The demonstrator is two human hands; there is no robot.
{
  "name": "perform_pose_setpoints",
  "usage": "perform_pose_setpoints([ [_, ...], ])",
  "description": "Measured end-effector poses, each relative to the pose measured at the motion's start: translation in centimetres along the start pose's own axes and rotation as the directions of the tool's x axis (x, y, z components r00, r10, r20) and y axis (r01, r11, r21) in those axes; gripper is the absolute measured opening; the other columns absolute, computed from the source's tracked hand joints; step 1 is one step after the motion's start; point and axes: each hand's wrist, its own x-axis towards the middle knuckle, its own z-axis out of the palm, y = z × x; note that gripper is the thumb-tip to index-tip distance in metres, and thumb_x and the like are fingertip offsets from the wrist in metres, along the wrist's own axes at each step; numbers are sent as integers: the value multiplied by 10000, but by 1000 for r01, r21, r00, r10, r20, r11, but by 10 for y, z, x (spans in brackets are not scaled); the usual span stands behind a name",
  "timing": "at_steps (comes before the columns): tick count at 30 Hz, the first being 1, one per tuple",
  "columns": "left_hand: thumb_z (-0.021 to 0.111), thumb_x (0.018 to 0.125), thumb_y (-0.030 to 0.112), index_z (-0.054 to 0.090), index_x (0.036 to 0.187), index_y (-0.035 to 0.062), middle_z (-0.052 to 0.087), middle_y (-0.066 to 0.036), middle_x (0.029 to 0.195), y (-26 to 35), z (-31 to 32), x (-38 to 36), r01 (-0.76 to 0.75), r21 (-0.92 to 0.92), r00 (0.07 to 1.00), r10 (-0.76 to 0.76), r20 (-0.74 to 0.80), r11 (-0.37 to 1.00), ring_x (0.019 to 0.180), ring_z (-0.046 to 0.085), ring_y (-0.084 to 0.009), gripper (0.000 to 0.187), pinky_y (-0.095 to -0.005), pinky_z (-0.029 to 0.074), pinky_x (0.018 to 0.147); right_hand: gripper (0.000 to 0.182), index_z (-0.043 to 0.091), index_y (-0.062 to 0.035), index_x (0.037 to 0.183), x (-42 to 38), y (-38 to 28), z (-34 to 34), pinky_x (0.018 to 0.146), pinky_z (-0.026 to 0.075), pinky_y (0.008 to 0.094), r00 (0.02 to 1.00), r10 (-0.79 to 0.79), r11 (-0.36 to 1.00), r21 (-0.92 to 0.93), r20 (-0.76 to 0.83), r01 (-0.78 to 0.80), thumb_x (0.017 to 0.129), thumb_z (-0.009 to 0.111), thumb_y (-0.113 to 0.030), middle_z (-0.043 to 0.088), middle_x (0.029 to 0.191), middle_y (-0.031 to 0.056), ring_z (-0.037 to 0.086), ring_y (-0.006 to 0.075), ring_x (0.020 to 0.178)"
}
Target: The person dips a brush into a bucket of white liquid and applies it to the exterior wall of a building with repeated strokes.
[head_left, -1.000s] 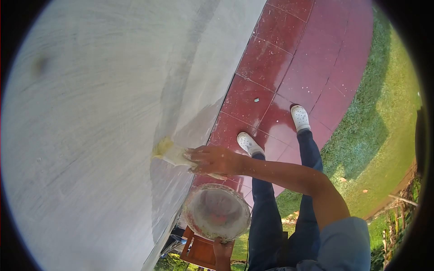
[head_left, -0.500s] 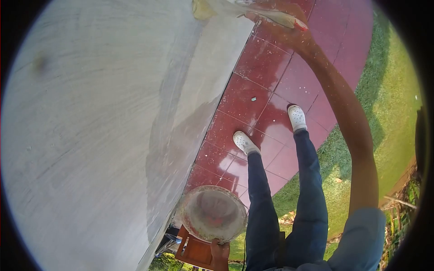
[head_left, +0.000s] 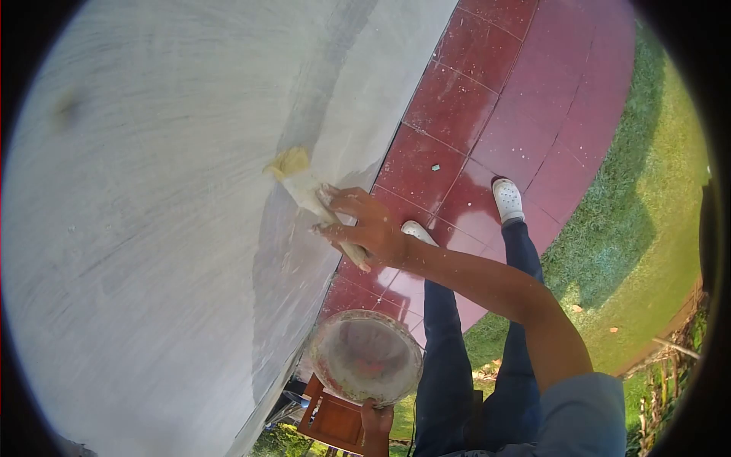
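Note:
My right hand (head_left: 369, 225) is closed around the handle of a wide paintbrush (head_left: 304, 190), whose pale yellowish bristles are at the surface of the grey-white wall (head_left: 167, 228). White residue coats the brush and some of my fingertips. Down at the bottom, my left hand (head_left: 377, 417) grips the rim of a round, stained basin (head_left: 365, 358). Its inside looks greyish, with a reddish patch near the middle. Darker, damp-looking streaks run along the wall around the brush.
Red floor tiles (head_left: 434, 164) with white specks border the wall, and grass (head_left: 601, 236) lies to the right. My white clogs (head_left: 508, 199) stand on the tiles. Behind the basin is a brown wooden piece of furniture (head_left: 335, 423).
My right hand has brought the paintbrush from the top of the view down and to the left, onto the middle of the wall. The basin stays in my left hand, nearly in place.

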Motion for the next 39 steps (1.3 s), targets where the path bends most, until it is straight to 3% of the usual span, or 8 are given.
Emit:
perform_pose_setpoints([
  [8, 492, 694, -21, 434, 1343, -4, 503, -146, 1359, 2, -17, 4, 0, 18, 999, 0, -42, 1000, 1266, 476, -327, 651, -496, 409, 1074, 309, 609, -123, 1149, -26, -5, 13, 819, 577, 355, 822, -199, 975, 192, 534, 111, 843, 613, -89, 579, 1244, 109, 562, 287, 1202],
  [14, 503, 694, -12, 446, 1338, -2, 504, -141, 1360, 3, -20, 3, -27, 67, 998, 30, -46, 997, 1261, 481, -318, 646, -495, 408, 1073, 245, 687, -45, 1086, 92, 78, -154, 691, 565, 265, 993, -89, 946, -317, -73, 62, 845, 658, -13, 696, 1082, 121, 687, 158, 855],
  [16, 503, 695, -11, 441, 1342, -2, 502, -140, 1361, 3, -20, 6, -17, 56, 999, 19, -35, 998, 1263, 478, -321, 650, -499, 404, 1076, 140, 676, -24, 1034, 111, 122, -207, 626, 483, 210, 767, 344, 840, -187, -542, -509, 900, 638, -34, 670, 845, 17, 596, 65, 722],
  [18, 487, 687, -22, 434, 1348, -8, 497, -145, 1364, 1, -19, 4, -37, 68, 999, 38, -13, 997, 1268, 474, -328, 664, -506, 399, 1082, 200, 647, 34, 1111, 160, 135, -229, 794, 511, 256, 779, -29, 986, -148, -626, -83, 924, 626, -36, 684, 1017, 74, 644, 139, 910],
  [24, 466, 658, -33, 429, 1348, -11, 488, -154, 1367, -1, -1, -5, -35, 34, 999, 36, -37, 999, 1286, 454, -337, 692, -514, 395, 1087, 146, 666, -1, 977, 122, 85, -106, 637, 523, 243, 907, -247, 888, -454, -342, 70, 839, 708, -21, 655, 976, 108, 658, 157, 775],
  [28, 470, 658, -33, 429, 1348, -12, 491, -155, 1362, -2, 0, -1, -35, 54, 999, 36, -33, 998, 1281, 455, -337, 692, -514, 392, 1089, 288, 707, -86, 1019, -5, -7, -6, 855, 558, 411, 985, -104, 994, 54, 136, 97, 737, 758, -58, 608, 1144, 201, 629, 388, 1062],
  [32, 477, 660, -36, 430, 1352, -1, 496, -153, 1357, 1, -22, 2, -17, 22, 999, 17, -39, 1000, 1274, 466, -334, 695, -512, 398, 1087, 300, 656, -132, 1096, -59, -26, 11, 815, 569, 356, 874, -30, 964, 246, 486, -104, 808, 714, -74, 629, 1142, 113, 644, 282, 1030],
  [39, 487, 675, -32, 411, 1367, 9, 473, -140, 1383, -1, -13, 0, -11, 36, 1000, 11, -9, 999, 1277, 464, -328, 697, -510, 397, 1089, 189, 643, -14, 1094, -32, 102, -72, 728, 615, 296, 418, 902, 370, 690, -107, -622, 918, 579, -41, 658, 1039, 97, 663, 162, 942],
])
